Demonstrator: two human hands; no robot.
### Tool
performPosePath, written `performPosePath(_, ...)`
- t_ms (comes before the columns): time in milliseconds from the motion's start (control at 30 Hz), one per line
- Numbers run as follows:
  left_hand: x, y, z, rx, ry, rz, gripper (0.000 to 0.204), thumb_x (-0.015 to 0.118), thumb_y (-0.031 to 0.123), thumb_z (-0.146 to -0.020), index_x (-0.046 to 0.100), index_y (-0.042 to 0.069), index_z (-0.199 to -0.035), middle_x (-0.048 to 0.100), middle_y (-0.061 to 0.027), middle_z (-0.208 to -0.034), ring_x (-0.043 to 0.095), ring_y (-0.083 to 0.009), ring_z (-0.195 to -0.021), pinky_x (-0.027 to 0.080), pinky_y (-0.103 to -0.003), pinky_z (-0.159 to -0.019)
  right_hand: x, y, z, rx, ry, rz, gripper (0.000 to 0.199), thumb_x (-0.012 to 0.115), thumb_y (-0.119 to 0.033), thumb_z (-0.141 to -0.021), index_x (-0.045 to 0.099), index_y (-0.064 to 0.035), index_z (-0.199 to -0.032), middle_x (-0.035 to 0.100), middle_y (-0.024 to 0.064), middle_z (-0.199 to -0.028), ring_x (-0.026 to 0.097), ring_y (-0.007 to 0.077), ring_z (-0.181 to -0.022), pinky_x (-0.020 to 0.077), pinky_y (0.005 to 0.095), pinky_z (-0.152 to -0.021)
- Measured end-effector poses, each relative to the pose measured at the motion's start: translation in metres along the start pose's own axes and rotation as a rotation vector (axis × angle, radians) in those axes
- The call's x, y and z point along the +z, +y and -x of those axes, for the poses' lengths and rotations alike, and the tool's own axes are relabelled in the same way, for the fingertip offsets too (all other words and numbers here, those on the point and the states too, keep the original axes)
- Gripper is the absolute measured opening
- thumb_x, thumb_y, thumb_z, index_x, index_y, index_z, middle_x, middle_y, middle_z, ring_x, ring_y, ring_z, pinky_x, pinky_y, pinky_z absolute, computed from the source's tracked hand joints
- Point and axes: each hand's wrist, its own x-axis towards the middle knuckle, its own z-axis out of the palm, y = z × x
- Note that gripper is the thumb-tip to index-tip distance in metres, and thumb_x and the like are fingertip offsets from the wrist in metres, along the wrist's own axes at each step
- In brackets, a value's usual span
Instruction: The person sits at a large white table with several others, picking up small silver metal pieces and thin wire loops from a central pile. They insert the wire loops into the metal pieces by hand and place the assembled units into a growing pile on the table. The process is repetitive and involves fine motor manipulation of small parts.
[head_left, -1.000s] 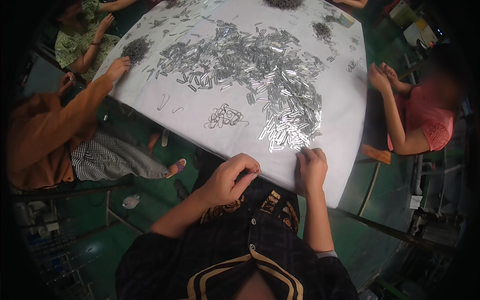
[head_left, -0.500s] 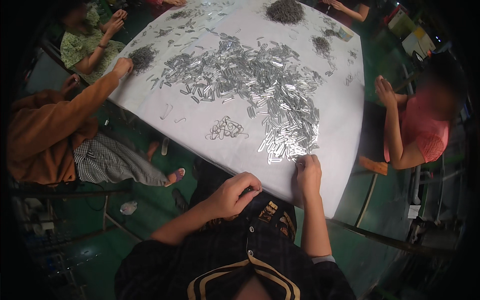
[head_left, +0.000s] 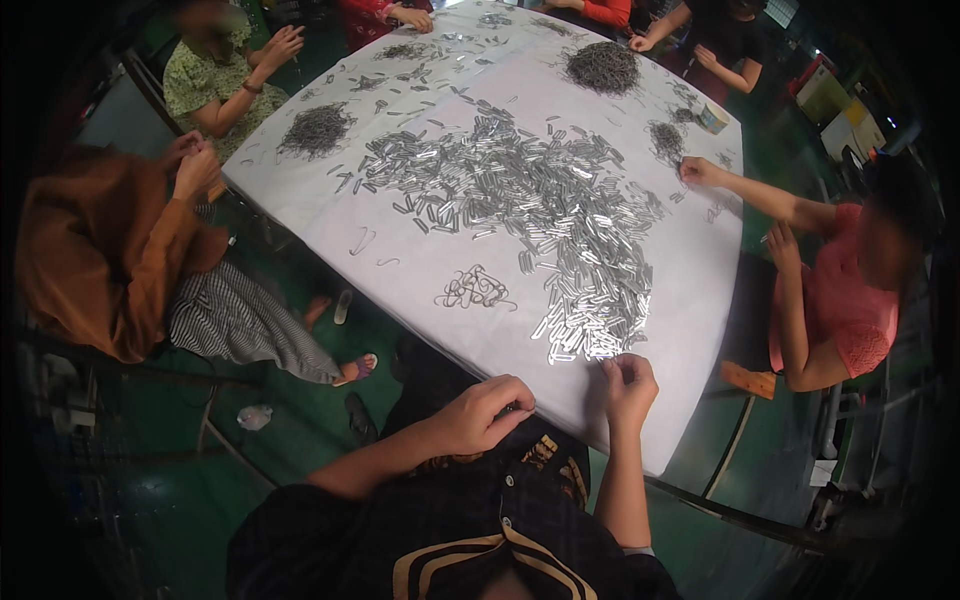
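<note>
Honestly, barely started: the big heap of silver metal clips (head_left: 560, 220) covers mid-table. My right hand (head_left: 628, 385) pinches clips at the heap's near edge; my left hand (head_left: 490, 410) curls loosely beside it.

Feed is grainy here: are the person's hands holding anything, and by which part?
Cannot be told for sure. The right hand pinches at the near edge of the heap of shiny metal pieces; the left hand is curled at the table edge, contents hidden.
</note>
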Motion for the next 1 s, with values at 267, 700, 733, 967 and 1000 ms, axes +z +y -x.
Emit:
performPosePath(267, 0.001, 0.002, -0.003, 0.012, 0.019, 0.001, 0.013, 0.06, -0.004, -0.082, 0.052, 0.0, -0.091, 0.056, -0.0118, -0.085, 0.058, -0.0271, -0.078, 0.046, -0.035, -0.069, 0.009, -0.025, 0.021, -0.173, -0.182, 0.11, 0.011, 0.072, -0.005, -0.075, 0.065, -0.0016, -0.084, 0.062, 0.0153, -0.081, 0.061, 0.0347, -0.074, 0.0488, 0.0391, -0.066)
performPosePath(700, -0.001, 0.0, -0.006, -0.024, 0.03, -0.012, 0.014, 0.059, -0.003, -0.082, 0.051, 0.0, -0.093, 0.057, -0.0126, -0.087, 0.059, -0.0276, -0.079, 0.047, -0.035, -0.07, 0.019, -0.026, 0.025, 0.256, -0.375, -0.601, 0.016, 0.068, -0.007, -0.085, 0.067, 0.0054, -0.095, 0.067, 0.0104, -0.077, 0.064, 0.0182, -0.064, 0.0507, 0.0282, -0.061)
performPosePath(733, 0.0, 0.001, -0.006, -0.038, 0.035, -0.025, 0.014, 0.06, -0.003, -0.082, 0.052, 0.0, -0.093, 0.057, -0.0126, -0.087, 0.059, -0.0278, -0.079, 0.047, -0.035, -0.07, 0.017, -0.035, 0.025, 0.282, -0.415, -0.653, 0.016, 0.068, -0.007, -0.086, 0.067, 0.0063, -0.095, 0.066, 0.0094, -0.077, 0.063, 0.0159, -0.064, 0.0508, 0.0269, -0.061)
performPosePath(967, 0.003, -0.002, -0.007, -0.061, 0.052, -0.052, 0.014, 0.061, -0.001, -0.082, 0.052, 0.001, -0.091, 0.058, -0.0131, -0.085, 0.061, -0.0295, -0.078, 0.047, -0.035, -0.068, 0.008, -0.076, 0.034, 0.326, -0.579, -0.83, 0.016, 0.066, -0.006, -0.088, 0.067, 0.0071, -0.096, 0.065, 0.0073, -0.075, 0.06, 0.011, -0.064, 0.05, 0.0236, -0.059)
performPosePath(1000, 0.003, -0.002, -0.007, -0.063, 0.056, -0.052, 0.014, 0.061, -0.001, -0.082, 0.052, 0.001, -0.091, 0.058, -0.0131, -0.085, 0.061, -0.0296, -0.078, 0.047, -0.036, -0.068, 0.008, -0.077, 0.036, 0.314, -0.583, -0.823, 0.015, 0.066, -0.006, -0.088, 0.067, 0.0069, -0.096, 0.065, 0.0072, -0.075, 0.06, 0.0109, -0.064, 0.05, 0.0236, -0.059)
